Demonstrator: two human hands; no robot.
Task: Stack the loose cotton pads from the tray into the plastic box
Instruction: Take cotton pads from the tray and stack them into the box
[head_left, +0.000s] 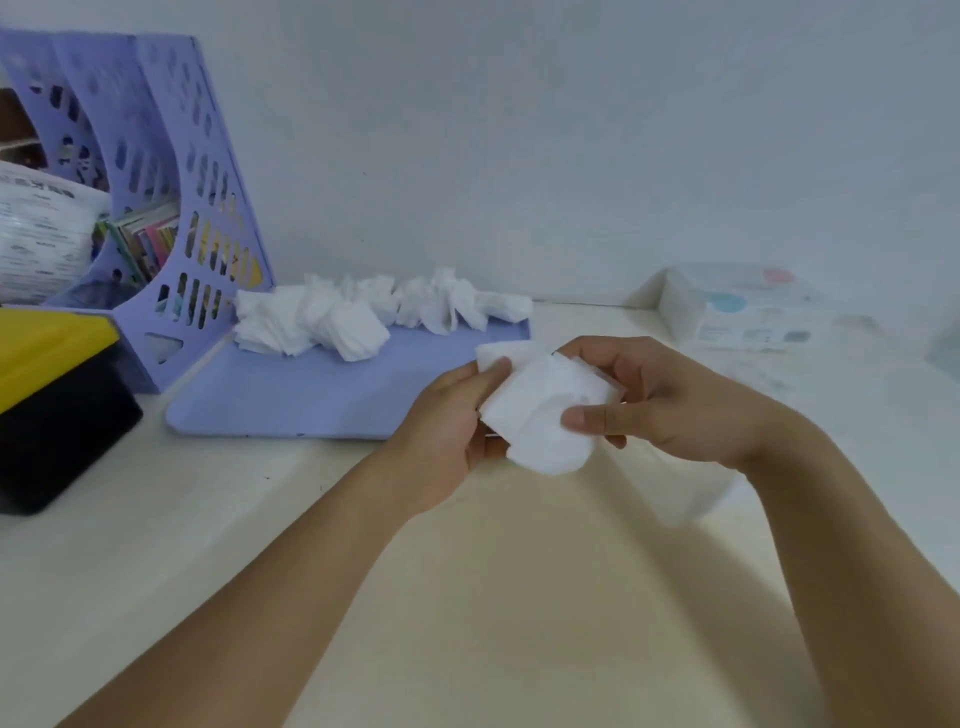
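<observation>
L hand (447, 415) & R hand (660, 400) pinching small stack of cotton pads (545, 410) just off tray (311, 395) front-right corner, loose pads (363, 312) along tray's back edge, plastic box (748, 306) at bench back-right

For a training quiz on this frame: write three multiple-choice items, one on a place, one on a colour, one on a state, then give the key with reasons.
1. Where does the pile of loose cotton pads lie?
A. along the tray's far edge
B. on the yellow-lidded box
C. in the file rack

2. What colour is the tray?
A. green
B. lavender blue
C. red

3. What are the hands doing?
A. resting flat on the table
B. both holding a bunch of cotton pads
C. lifting the tray

Key: 1 A, the pile lines the tray's back edge. 2 B, it matches the file rack. 3 B, the left hand and right hand pinch the held cotton pads between them.
</observation>
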